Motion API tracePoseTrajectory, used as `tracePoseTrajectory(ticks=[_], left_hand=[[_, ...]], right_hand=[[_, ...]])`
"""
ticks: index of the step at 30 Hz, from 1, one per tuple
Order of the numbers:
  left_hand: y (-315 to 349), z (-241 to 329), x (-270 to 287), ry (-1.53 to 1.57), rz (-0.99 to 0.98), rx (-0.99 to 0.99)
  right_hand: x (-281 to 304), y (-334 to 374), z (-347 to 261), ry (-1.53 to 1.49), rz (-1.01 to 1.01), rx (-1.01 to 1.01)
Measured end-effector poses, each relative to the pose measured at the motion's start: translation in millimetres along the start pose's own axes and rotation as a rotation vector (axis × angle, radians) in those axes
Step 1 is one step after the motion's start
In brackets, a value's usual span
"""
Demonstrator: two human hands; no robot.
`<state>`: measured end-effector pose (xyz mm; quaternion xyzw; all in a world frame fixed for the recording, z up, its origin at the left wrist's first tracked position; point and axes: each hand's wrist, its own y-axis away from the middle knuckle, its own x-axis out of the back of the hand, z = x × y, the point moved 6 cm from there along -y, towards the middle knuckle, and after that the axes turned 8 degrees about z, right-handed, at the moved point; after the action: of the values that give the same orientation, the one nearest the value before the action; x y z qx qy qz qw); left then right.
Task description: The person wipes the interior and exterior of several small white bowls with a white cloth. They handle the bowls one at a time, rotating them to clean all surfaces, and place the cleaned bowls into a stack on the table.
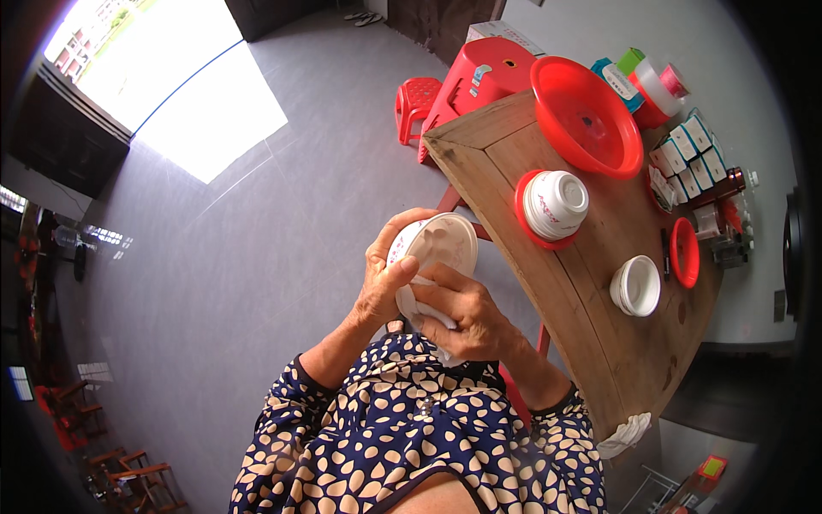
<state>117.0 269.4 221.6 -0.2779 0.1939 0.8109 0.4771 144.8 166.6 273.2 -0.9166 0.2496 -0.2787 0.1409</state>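
A white bowl with a pink pattern [455, 237] is tilted in front of my body, its inside facing up and to the right. My left hand [379, 278] grips its left side, fingers behind the wall and thumb at the rim. In my right hand [473, 319] is a white cloth [435, 310], bunched under the fingers and pressed to the bowl's near rim. The cloth's lower end hangs before my patterned top. On the table to the right, similar bowls [565, 195] are stacked upside down in a red dish [524, 221].
The wooden table [591, 278] bears another bowl stack [638, 287], a large red basin [586, 120], a small red dish [684, 253] and several small boxes [687, 154]. A white rag [627, 434] hangs at its near corner. Red stools [417, 98] stand beyond the table.
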Motion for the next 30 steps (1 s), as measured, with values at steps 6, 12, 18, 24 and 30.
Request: tracePoseTrajectory(ticks=[6, 12, 18, 24, 30], left_hand=[[-2, -6, 5, 0.034, 0.090, 0.113], [-5, -7, -5, 0.082, -0.152, 0.010], [6, -12, -2, 0.103, -0.018, -0.084], [5, -12, -1, 0.038, -0.067, 0.003], [7, -18, -14, 0.067, -0.083, 0.190]], right_hand=[[6, 4, -2, 0.522, 0.003, 0.286], [19, 3, 1, 0.336, 0.201, 0.161], [6, -3, 6, -0.120, 0.090, -0.063], [12, 2, 7, 0.466, -0.045, 0.187], [23, -7, 3, 0.979, 0.263, 0.324]])
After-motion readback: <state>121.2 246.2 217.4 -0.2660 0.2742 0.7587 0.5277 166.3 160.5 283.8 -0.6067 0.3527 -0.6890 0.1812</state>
